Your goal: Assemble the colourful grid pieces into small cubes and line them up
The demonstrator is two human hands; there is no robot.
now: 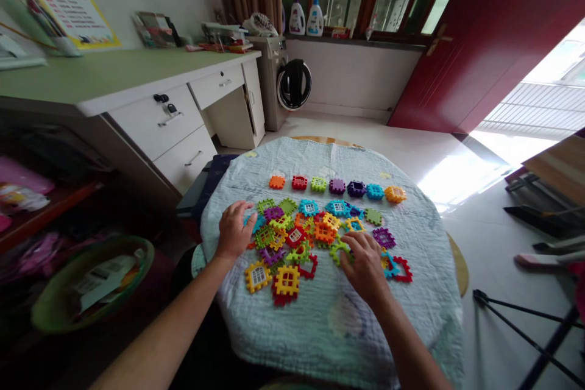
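Observation:
A pile of colourful notched plastic building blocks lies across the middle of the round table. My left hand (pixel 235 229) rests at the pile's left edge, fingers stretched out and apart, beside a blue block (pixel 260 223). At the right of the pile, my right hand (pixel 362 258) has its thumb and fingers closed around the edge of a light green frame-shaped block (pixel 337 251). Behind the pile runs a row of single blocks, from an orange block (pixel 276 182) to a yellow-orange block (pixel 395 194). Near me lie yellow window blocks (pixel 258 276) and a red frame (pixel 403 269).
A pale blue cloth (pixel 320 335) covers the table. To the left stand a desk (pixel 150 76) with drawers and a green basket (pixel 46 311). A washing machine (pixel 273 82) is at the back. Black tripod legs (pixel 516 311) stand on the floor at right.

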